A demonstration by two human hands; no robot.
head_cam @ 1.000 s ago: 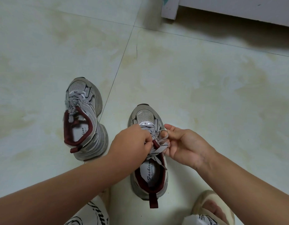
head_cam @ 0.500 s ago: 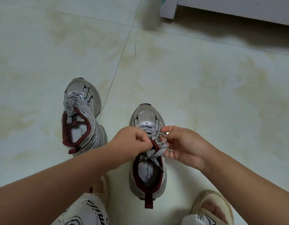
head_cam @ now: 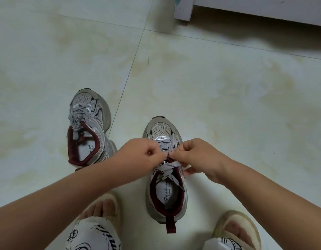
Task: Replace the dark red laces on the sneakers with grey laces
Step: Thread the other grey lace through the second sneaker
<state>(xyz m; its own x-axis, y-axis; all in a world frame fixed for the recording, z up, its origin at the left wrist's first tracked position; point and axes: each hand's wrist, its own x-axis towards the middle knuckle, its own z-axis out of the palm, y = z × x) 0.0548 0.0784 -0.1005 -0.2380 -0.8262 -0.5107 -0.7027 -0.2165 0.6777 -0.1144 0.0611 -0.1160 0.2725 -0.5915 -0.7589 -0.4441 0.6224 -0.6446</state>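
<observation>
- Head view: I see both hands meeting over the near shoe (head_cam: 166, 177), which stands on the floor (head_cam: 228, 105) between my feet, toe pointing far and heel tab near, so its long axis runs straight away from me.
- My left hand (head_cam: 138, 156) comes in from the left and my right hand (head_cam: 197, 156) from the right; each is curled and pinches a strand of the grey lace (head_cam: 167, 166) just above the tongue. The two are about equally close to the knot, nearly touching each other.
- I judge the coming move to be a pull outward, left and right, across the shoe's axis, to tighten the bow.
- Loose lace ends trail toward the near side, over the shoe's opening.
- The far shoe (head_cam: 88, 129) stands to the left, well apart from my hands, already laced in grey.
- I see no dark red lace anywhere.
- Surface: pale glossy tiles with a grout line running far to near between the shoes.
- Room: a white furniture base (head_cam: 246, 9) sits at the far right; slippers (head_cam: 235, 228) on my feet at the near edge.
</observation>
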